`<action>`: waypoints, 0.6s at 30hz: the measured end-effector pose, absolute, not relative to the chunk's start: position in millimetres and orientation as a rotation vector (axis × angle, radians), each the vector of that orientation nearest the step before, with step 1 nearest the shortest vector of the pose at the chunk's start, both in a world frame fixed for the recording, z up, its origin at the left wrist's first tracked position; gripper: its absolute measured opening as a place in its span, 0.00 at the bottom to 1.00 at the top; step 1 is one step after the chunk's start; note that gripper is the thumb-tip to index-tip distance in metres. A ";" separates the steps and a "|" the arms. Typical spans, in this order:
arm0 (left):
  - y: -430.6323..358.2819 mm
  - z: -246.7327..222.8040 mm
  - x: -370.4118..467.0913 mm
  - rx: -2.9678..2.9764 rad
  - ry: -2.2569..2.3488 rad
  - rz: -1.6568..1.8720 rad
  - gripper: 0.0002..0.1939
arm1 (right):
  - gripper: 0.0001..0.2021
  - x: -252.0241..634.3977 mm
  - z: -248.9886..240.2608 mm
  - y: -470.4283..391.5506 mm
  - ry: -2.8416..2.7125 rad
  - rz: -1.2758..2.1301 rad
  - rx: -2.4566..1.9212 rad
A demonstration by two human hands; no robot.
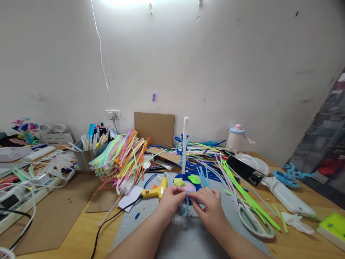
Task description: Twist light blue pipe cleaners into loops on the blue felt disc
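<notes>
Both hands meet over the grey mat (pixel 185 237) at the front centre. My left hand (pixel 174 201) pinches one side of a light blue pipe cleaner loop (pixel 184 209), which hangs between the hands. My right hand (pixel 208 205) has its thumb and fingers closed on the other side of the same loop. Just behind them lies a dark blue round base with a yellow piece (pixel 179 182), a green piece (pixel 194 179) and a pink centre. A white upright stick (pixel 184 145) rises behind the base, with blue curls beside it.
A yellow glue gun (pixel 156 190) lies left of the hands, its black cord trailing forward. Bundled pipe cleaners (pixel 124 154) stand behind it. To the right are green strips (pixel 245 192), scissors (pixel 254 223), a black phone (pixel 245 170) and a bottle (pixel 235 138).
</notes>
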State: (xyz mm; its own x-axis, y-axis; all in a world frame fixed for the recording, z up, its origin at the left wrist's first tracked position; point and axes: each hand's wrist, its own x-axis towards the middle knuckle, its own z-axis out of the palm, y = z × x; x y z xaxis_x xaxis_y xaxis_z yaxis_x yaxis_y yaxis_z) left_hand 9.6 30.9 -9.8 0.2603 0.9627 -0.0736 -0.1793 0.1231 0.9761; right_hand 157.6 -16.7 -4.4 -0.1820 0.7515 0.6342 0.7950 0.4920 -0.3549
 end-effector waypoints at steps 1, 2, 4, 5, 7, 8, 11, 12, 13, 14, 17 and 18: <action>31.1 -10.1 9.6 1.104 0.930 1.037 0.18 | 0.08 157.6 -4.7 -16.4 -1.951 -0.074 -1.271; 31.2 -10.1 9.6 1.103 0.931 1.037 0.18 | 0.08 157.6 -5.0 -16.2 -1.951 -0.076 -1.266; 31.2 -9.9 9.6 1.105 0.931 1.039 0.18 | 0.08 157.5 -5.5 -15.8 -1.951 -0.075 -1.260; 31.1 -9.7 9.5 1.107 0.929 1.040 0.18 | 0.08 157.4 -5.6 -15.8 -1.950 -0.076 -1.257; 31.0 -9.7 9.2 1.108 0.928 1.041 0.18 | 0.08 157.2 -5.4 -15.9 -1.951 -0.085 -1.256; 31.1 -9.9 9.1 1.108 0.928 1.038 0.18 | 0.08 157.0 -5.2 -16.1 -1.951 -0.089 -1.258; 31.6 -11.2 9.0 1.107 0.925 1.037 0.18 | 0.08 156.4 -4.6 -16.7 -1.952 -0.092 -1.272; 31.7 -11.5 9.1 1.106 0.921 1.038 0.18 | 0.08 156.2 -4.4 -16.9 -1.953 -0.097 -1.272; 31.6 -11.6 9.3 1.106 0.920 1.039 0.18 | 0.08 156.0 -4.4 -16.9 -1.953 -0.104 -1.270; 31.5 -11.4 9.5 1.103 0.921 1.041 0.18 | 0.07 155.9 -4.4 -16.9 -1.953 -0.113 -1.267; 30.4 -9.8 10.4 1.089 0.924 1.042 0.17 | 0.07 155.9 -4.7 -16.5 -1.953 -0.128 -1.267; 30.0 -9.3 10.6 1.084 0.926 1.042 0.17 | 0.07 155.9 -4.9 -16.4 -1.953 -0.124 -1.271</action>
State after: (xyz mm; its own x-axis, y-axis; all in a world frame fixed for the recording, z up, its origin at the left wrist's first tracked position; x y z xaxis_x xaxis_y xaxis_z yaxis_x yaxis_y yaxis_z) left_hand 10.6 30.0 -9.3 0.2561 0.9632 -0.0822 -0.1939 0.1345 0.9717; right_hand 155.9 -16.4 -4.9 -0.1892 0.7323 0.6541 0.8093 0.4936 -0.3185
